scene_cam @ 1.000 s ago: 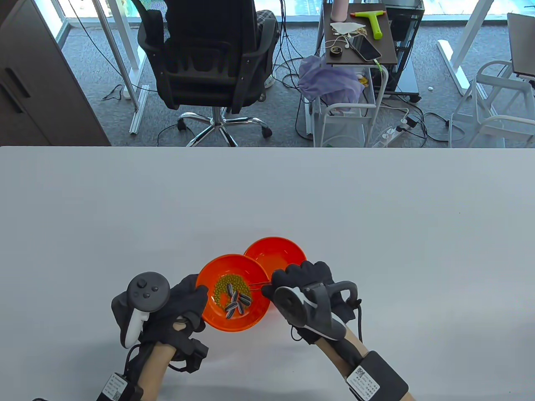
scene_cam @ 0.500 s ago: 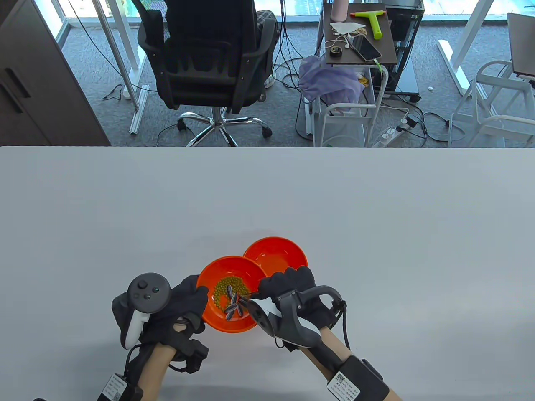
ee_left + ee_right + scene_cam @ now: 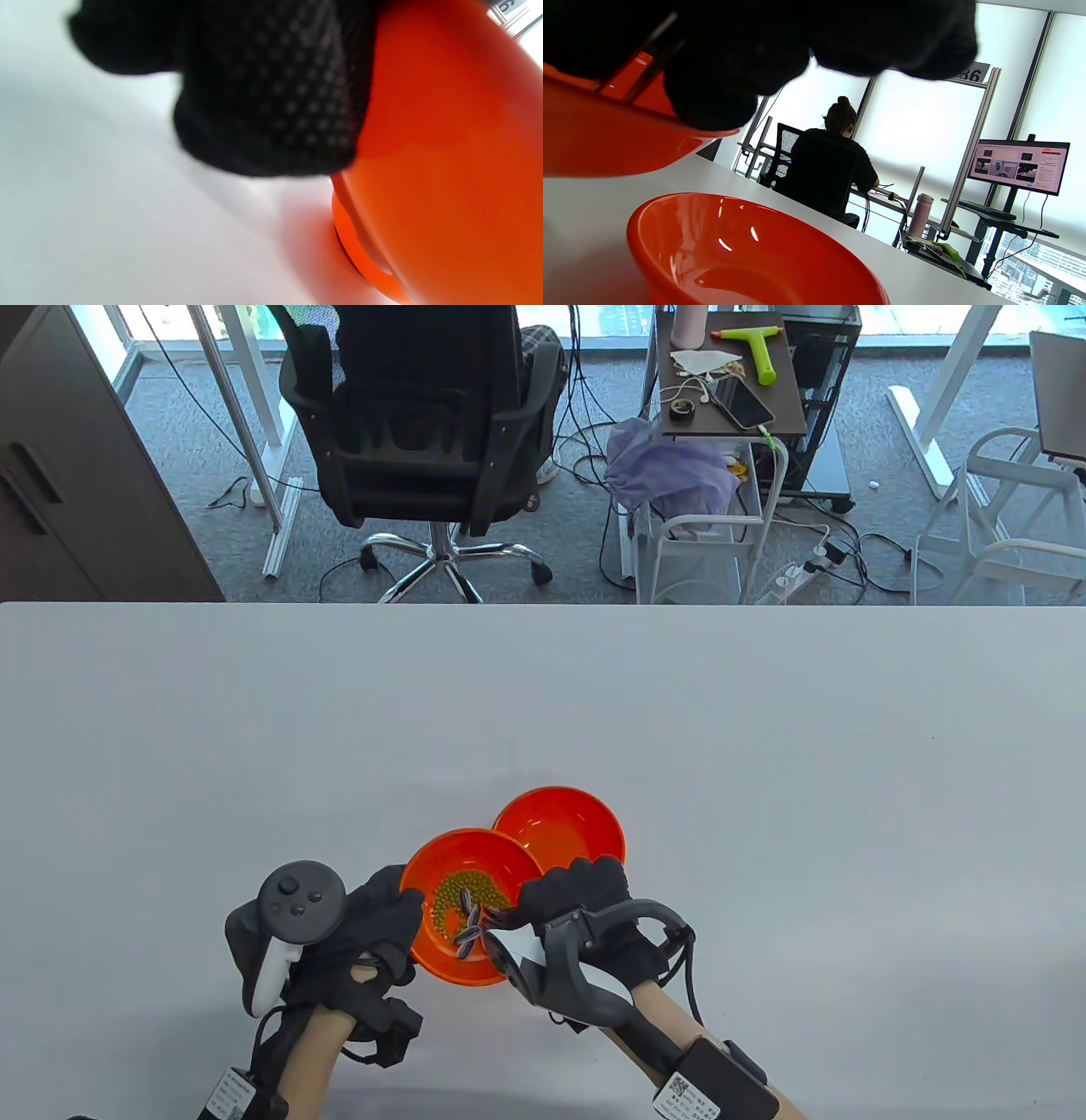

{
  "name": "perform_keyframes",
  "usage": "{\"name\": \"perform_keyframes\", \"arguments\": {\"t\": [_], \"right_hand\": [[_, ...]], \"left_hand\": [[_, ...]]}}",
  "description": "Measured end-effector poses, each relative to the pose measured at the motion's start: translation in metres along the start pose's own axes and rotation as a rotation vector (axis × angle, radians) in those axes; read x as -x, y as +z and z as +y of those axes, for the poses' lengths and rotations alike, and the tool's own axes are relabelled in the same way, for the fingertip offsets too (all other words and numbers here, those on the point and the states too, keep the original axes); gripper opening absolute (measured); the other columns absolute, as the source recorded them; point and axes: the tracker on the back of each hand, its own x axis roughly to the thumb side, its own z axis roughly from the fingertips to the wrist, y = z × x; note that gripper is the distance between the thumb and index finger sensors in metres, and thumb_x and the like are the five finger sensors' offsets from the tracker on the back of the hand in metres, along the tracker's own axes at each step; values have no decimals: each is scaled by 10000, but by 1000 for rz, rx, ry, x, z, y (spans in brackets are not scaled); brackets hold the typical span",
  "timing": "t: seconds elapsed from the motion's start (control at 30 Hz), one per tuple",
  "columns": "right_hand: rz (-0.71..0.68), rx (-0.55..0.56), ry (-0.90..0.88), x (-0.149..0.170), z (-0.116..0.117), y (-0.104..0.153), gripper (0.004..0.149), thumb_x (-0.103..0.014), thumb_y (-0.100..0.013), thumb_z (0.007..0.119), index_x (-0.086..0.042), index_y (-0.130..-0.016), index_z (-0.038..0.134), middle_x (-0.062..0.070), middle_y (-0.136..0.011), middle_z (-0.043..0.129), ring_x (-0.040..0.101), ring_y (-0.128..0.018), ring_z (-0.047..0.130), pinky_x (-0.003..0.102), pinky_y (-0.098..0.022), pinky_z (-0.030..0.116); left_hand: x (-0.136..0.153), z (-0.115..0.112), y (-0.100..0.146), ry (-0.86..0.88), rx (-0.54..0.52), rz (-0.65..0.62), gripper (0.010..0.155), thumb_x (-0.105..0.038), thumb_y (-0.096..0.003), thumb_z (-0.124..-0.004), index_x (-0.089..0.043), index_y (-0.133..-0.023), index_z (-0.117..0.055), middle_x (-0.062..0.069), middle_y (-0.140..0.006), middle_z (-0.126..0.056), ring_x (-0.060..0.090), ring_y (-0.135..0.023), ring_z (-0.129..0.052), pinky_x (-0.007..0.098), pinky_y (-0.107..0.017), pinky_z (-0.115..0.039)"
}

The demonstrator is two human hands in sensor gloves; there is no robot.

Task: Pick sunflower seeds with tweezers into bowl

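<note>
An orange bowl point(image 3: 441, 959) holds green beans and several striped sunflower seeds point(image 3: 469, 935). My left hand point(image 3: 373, 925) grips its left rim and tilts it; its underside shows in the left wrist view point(image 3: 445, 169), where gloved fingers point(image 3: 271, 93) lie against it. My right hand point(image 3: 577, 899) holds thin tweezers point(image 3: 490, 918) with the tips down among the seeds. A second orange bowl point(image 3: 585, 814) stands behind, and it looks empty in the right wrist view point(image 3: 734, 254). The tweezer arms show there point(image 3: 645, 59), partly under my fingers. Whether a seed is pinched is hidden.
The white table point(image 3: 764, 746) stretches wide around the bowls. Beyond its far edge stand an office chair point(image 3: 424, 432) and a cart point(image 3: 730, 398) on the floor.
My right hand moved left and toward me, bringing the tweezer tips down into the seed bowl. The left hand tilted the bowl a little more.
</note>
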Motion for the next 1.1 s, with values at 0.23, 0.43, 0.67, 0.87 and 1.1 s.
{"name": "perform_keyframes", "arguments": {"t": [0.23,0.43,0.67,0.87,1.1], "right_hand": [[56,21,-100,16,-3,-3,448,-609,-270,855,-276,-473,1074,-92,-247,982,131,-184,943,373,-405,875],[212,73,-203,49,-5,-8,436,-599,-271,866,-268,-459,1080,-100,-230,979,127,-159,937,366,-380,880],[361,-23,-179,83,31,-11,428,-592,-271,876,-262,-446,1086,-109,-214,976,124,-140,933,362,-363,883],[354,-126,-150,86,58,-10,420,-585,-265,881,-261,-432,1090,-107,-204,975,123,-134,931,359,-358,885],[372,-177,-109,86,68,-9,474,-618,-282,843,-261,-492,1074,-77,-244,984,124,-160,939,369,-374,878]], "left_hand": [[3,-3,-2,1,26,17,512,-396,-462,-770,-102,-877,-828,45,-352,-1082,155,-84,-1095,361,-196,-949],[4,-4,-3,-5,26,27,512,-396,-461,-770,-102,-876,-830,46,-351,-1082,157,-84,-1094,364,-195,-948],[5,-4,-4,-15,21,39,509,-396,-463,-768,-104,-875,-831,47,-354,-1081,158,-87,-1093,366,-197,-946],[6,-4,-4,-23,19,43,511,-396,-462,-768,-103,-876,-829,46,-354,-1080,157,-86,-1092,365,-196,-947],[6,-3,-4,-18,16,48,510,-397,-462,-767,-106,-876,-829,46,-354,-1080,156,-87,-1092,365,-198,-946]]}}
